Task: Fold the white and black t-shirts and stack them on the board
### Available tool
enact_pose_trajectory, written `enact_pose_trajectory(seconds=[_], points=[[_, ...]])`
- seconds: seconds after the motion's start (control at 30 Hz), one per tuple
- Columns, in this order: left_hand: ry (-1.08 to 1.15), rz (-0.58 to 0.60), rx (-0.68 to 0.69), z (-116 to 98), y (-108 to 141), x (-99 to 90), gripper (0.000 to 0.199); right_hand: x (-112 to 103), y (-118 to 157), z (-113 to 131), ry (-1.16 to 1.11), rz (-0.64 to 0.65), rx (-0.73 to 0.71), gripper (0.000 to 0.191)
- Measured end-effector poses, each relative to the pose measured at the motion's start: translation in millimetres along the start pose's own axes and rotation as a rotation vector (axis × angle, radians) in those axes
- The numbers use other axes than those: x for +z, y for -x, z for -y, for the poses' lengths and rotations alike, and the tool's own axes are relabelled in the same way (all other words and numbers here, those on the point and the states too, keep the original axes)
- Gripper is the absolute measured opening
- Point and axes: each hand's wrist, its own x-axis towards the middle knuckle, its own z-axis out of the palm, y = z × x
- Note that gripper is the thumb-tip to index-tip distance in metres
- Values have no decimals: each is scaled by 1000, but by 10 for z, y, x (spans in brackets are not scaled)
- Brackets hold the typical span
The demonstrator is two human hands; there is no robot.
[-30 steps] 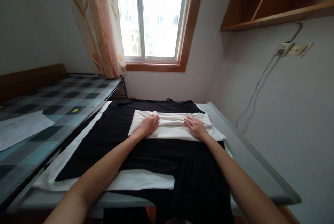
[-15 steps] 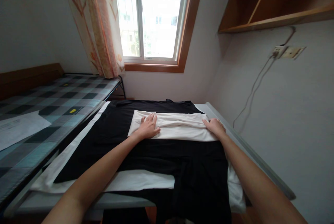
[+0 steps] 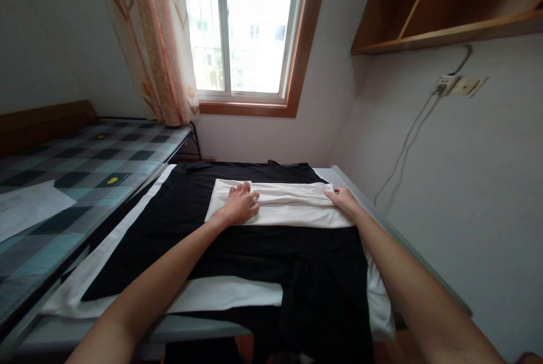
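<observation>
A white garment [image 3: 292, 212], folded into a long strip, lies across a black-and-white garment [image 3: 169, 228] spread out beneath it. Near the strip's left end rests my left hand [image 3: 241, 204], its fingers apart and slightly bent on the cloth. At the right end my right hand [image 3: 343, 203] pinches the edge of the strip between thumb and fingers. The black cloth drapes down over the table's near edge, and white parts of it show at the left, front and right.
The grey table [image 3: 203, 327] stands beside a bed with a checked mattress [image 3: 139, 155], on which a sheet of paper [image 3: 34, 206] lies. A window [image 3: 258, 30] and curtain [image 3: 153, 42] are ahead. A wooden shelf [image 3: 416, 39] and a socket with a cable [image 3: 445, 85] are on the right wall.
The fingers of my left hand have bent more on the white garment. My right hand has shifted slightly at its right end, and the view has moved a little.
</observation>
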Motion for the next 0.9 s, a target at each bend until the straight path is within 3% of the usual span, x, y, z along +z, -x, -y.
enact_pose_trajectory(seconds=[0.23, 0.4, 0.47, 0.6, 0.9], points=[[19, -102, -111, 42, -31, 57, 37, 87, -89, -33, -250, -58, -9, 34], [17, -96, -154, 45, -26, 73, 30, 101, -118, -48, -395, -54, -76, 37], [-2, -91, -151, 40, -17, 78, 29, 71, -126, -38, -445, -56, -24, 41], [-14, -104, -140, 39, -9, 93, 30, 1, -162, -27, -443, -74, 145, 41], [-22, -121, -143, 36, -5, 108, 29, -6, -209, -34, -412, -16, 125, 40]])
